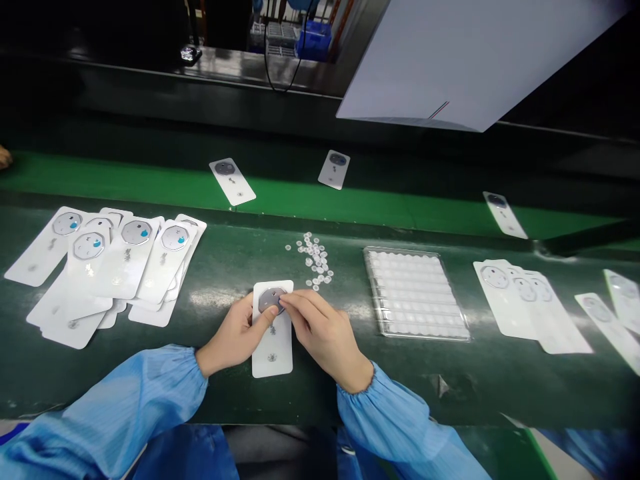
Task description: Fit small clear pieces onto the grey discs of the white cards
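A white phone back cover [273, 340], with a dark grey round camera area at its top, lies between my hands. My left hand [240, 333] holds its left edge, the thumb laid across the front just under the camera area. The fingers of my right hand [325, 330] are pinched together at the right side of that camera area. Whatever may be between those fingertips is too small to make out. Just beyond the cover lie several small clear round pieces [319, 260], loosely scattered. A clear plastic tray [377, 293] with rows of white round-topped pieces stands to the right.
Overlapping covers [127, 260] with blue dots are piled at left. More covers [515, 307] lie at right. On the green strip [280, 190] behind rest several single covers [334, 170]. A large white panel [450, 60] overhangs the back right. Another person's fingers [5, 158] show at far left.
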`<action>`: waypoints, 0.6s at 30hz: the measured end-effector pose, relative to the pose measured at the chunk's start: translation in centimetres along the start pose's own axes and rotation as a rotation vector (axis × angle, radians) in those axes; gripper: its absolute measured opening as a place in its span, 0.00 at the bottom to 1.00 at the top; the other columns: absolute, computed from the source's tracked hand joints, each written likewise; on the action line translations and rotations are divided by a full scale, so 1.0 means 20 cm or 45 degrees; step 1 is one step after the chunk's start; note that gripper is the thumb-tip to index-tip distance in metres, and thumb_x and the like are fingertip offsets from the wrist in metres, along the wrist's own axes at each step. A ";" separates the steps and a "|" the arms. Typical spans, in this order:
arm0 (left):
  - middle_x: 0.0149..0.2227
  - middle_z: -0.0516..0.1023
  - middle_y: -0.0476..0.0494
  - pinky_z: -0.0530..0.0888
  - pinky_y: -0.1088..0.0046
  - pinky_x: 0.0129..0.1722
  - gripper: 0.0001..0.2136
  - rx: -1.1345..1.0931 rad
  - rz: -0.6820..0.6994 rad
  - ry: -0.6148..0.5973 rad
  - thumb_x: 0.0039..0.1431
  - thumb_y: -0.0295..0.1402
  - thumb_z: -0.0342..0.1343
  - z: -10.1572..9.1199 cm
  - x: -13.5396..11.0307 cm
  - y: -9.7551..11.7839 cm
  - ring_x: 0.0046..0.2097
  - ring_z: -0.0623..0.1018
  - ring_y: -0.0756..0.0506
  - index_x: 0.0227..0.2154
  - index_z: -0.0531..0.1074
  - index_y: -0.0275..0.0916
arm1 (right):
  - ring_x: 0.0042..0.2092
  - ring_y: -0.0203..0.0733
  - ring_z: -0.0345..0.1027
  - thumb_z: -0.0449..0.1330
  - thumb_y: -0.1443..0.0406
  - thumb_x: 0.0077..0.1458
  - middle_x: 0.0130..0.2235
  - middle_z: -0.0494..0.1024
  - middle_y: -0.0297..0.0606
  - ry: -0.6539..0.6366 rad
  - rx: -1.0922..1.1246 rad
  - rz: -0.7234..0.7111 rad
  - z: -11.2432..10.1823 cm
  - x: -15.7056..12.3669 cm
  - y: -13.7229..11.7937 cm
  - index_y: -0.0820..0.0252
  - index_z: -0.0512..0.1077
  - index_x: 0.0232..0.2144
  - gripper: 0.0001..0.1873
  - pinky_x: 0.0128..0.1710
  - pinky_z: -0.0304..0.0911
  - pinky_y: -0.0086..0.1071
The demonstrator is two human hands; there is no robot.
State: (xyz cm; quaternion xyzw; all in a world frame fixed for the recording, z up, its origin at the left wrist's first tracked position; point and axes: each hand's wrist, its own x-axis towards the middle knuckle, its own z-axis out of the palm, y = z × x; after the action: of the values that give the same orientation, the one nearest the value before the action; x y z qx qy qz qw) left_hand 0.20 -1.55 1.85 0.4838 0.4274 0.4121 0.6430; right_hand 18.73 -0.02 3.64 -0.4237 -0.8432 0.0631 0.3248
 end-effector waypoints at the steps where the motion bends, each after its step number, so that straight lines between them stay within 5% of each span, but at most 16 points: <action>1: 0.34 0.76 0.46 0.71 0.78 0.29 0.17 -0.001 -0.004 -0.001 0.69 0.44 0.57 0.00 0.00 0.00 0.32 0.75 0.49 0.50 0.72 0.36 | 0.38 0.38 0.77 0.53 0.68 0.72 0.41 0.81 0.40 -0.011 0.078 0.063 0.00 0.00 0.00 0.58 0.75 0.45 0.10 0.30 0.68 0.28; 6: 0.36 0.78 0.44 0.74 0.76 0.31 0.20 -0.011 -0.054 0.034 0.66 0.47 0.59 0.00 0.01 0.01 0.34 0.77 0.48 0.48 0.72 0.35 | 0.34 0.40 0.70 0.56 0.59 0.69 0.36 0.75 0.40 -0.063 0.761 0.569 0.01 0.06 -0.04 0.57 0.72 0.36 0.10 0.30 0.65 0.32; 10: 0.34 0.79 0.43 0.75 0.74 0.30 0.23 -0.027 -0.146 0.065 0.62 0.52 0.61 -0.01 0.01 0.03 0.33 0.78 0.45 0.43 0.72 0.34 | 0.21 0.34 0.56 0.54 0.54 0.71 0.21 0.65 0.28 -0.046 0.966 0.794 -0.17 0.01 -0.01 0.55 0.67 0.38 0.13 0.20 0.53 0.28; 13: 0.36 0.80 0.42 0.76 0.72 0.30 0.24 -0.067 -0.188 0.066 0.61 0.53 0.61 -0.01 0.02 0.04 0.35 0.80 0.43 0.44 0.71 0.34 | 0.22 0.34 0.57 0.63 0.49 0.62 0.21 0.63 0.30 0.247 0.955 1.151 -0.46 -0.31 0.11 0.55 0.68 0.29 0.19 0.20 0.56 0.30; 16: 0.38 0.80 0.40 0.77 0.71 0.33 0.24 -0.092 -0.203 0.054 0.62 0.53 0.62 -0.01 0.02 0.04 0.36 0.80 0.43 0.45 0.71 0.35 | 0.23 0.40 0.65 0.69 0.44 0.49 0.25 0.69 0.37 0.603 0.547 1.444 -0.76 -0.83 0.27 0.48 0.73 0.25 0.18 0.18 0.59 0.36; 18: 0.38 0.81 0.39 0.78 0.69 0.34 0.23 -0.086 -0.214 0.044 0.62 0.52 0.61 -0.01 0.02 0.03 0.37 0.81 0.42 0.46 0.71 0.35 | 0.25 0.49 0.70 0.69 0.44 0.44 0.26 0.73 0.39 0.452 0.301 1.439 -0.88 -1.11 0.33 0.43 0.76 0.26 0.16 0.19 0.64 0.42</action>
State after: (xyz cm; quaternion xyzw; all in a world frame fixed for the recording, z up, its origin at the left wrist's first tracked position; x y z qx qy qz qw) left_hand 0.05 -0.91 2.42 0.4170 0.4633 0.3791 0.6839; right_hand 43.33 -15.65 3.92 -0.7713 -0.4077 0.2474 0.4215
